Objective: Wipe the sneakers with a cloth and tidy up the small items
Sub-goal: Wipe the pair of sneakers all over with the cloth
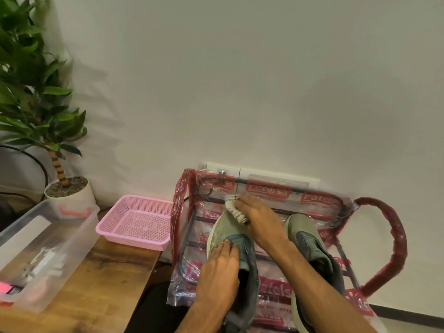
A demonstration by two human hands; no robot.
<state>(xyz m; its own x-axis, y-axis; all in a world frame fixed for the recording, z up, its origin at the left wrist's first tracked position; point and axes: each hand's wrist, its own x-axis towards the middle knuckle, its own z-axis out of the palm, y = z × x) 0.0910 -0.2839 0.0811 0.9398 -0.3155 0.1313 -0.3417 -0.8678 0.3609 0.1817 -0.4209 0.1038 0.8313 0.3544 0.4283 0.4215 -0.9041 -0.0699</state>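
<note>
Two olive-green sneakers stand side by side on a plastic-wrapped shoe rack (pixel 319 200). My left hand (pixel 219 270) lies over the laces and tongue of the left sneaker (pixel 222 230), holding it down. My right hand (pixel 260 218) grips a bunched white cloth (pixel 234 207) with dark stripes and presses it on that sneaker's toe. My right forearm crosses in front of the right sneaker (pixel 310 239), hiding part of it.
A pink mesh basket (pixel 134 221) and a clear plastic bin (pixel 45 251) with small items sit on a wooden table (pixel 105 280) to the left. A potted plant (pixel 64 188) stands behind them. The rack stands against a white wall.
</note>
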